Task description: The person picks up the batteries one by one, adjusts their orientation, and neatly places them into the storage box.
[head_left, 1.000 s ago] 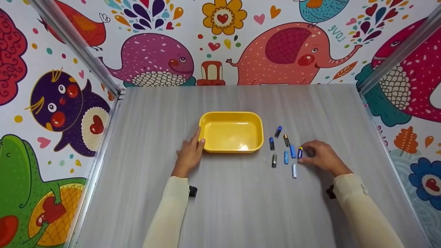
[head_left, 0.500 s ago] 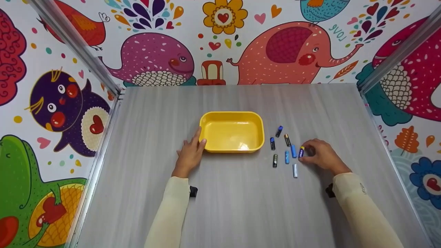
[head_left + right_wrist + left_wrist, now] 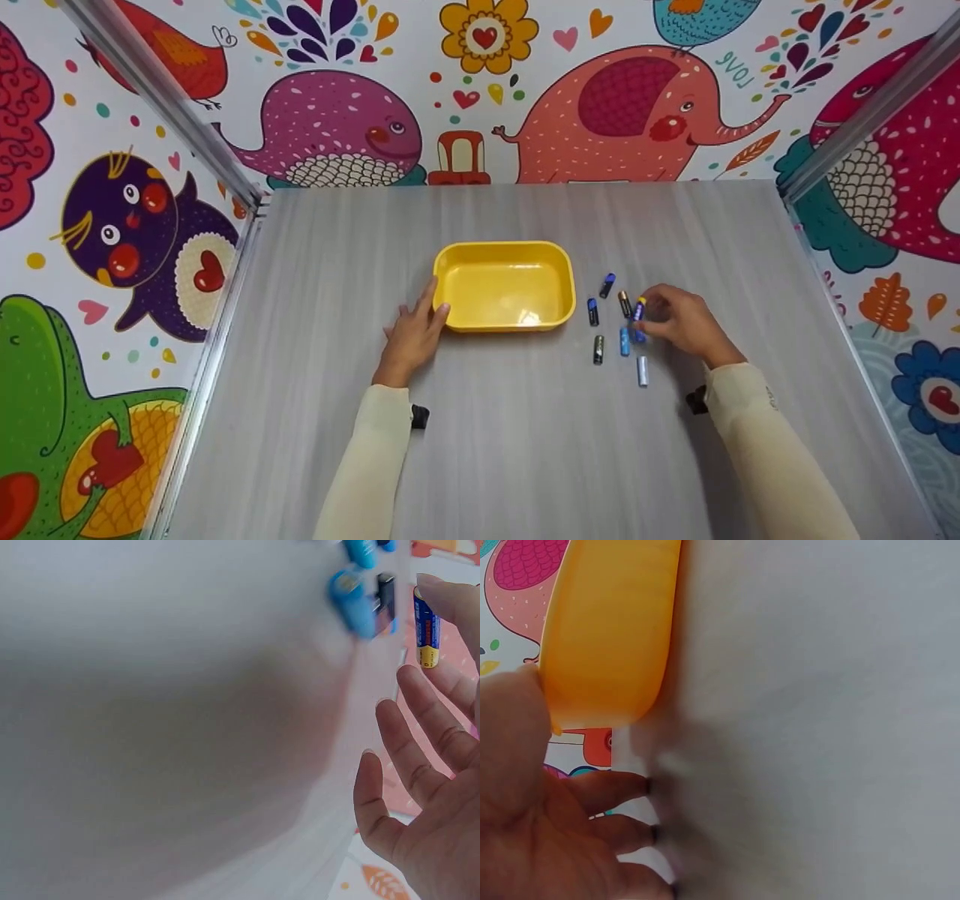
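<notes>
Blue battery with a yellow end (image 3: 427, 630) is pinched between the thumb and fingertips of the right hand (image 3: 684, 319), raised above the tabletop (image 3: 525, 435) and, from the head view, overlapping a plain blue battery (image 3: 640, 337) in a loose cluster of black, blue and silver batteries (image 3: 625, 342). Just left of the cluster sits a shallow yellow tray (image 3: 504, 285); the left hand (image 3: 412, 334), fingers spread and mostly straight, touches its left side, thumb near the front corner.
</notes>
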Demonstrator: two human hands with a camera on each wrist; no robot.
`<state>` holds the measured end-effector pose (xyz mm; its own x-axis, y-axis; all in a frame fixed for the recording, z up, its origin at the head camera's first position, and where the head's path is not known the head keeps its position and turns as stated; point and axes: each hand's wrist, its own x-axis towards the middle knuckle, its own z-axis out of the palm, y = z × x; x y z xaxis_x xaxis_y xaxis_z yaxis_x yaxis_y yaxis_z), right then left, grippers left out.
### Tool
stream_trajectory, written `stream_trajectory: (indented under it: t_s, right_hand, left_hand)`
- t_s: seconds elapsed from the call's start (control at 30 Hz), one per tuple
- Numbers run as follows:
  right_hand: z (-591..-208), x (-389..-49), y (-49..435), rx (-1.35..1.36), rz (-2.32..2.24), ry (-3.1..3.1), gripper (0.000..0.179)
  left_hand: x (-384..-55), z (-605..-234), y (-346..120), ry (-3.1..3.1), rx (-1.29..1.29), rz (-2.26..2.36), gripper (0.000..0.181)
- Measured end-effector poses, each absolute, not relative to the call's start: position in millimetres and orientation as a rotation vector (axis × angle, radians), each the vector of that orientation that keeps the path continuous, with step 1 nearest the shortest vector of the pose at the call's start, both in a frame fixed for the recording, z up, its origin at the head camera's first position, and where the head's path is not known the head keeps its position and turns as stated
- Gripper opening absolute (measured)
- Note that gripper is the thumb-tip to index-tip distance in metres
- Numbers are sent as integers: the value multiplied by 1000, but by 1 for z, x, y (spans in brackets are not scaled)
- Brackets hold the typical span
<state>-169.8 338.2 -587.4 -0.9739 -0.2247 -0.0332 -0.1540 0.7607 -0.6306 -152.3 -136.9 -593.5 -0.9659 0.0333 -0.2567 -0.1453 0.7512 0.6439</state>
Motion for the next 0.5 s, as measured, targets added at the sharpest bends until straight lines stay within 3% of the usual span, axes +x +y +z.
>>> stream_trajectory:
  t_s: [0.5]
  right_hand:
    - [-550,-214,245,-425,-1147,2753,48]
  left_hand:
    - [-152,-595,-138,2696,-79,1020,63]
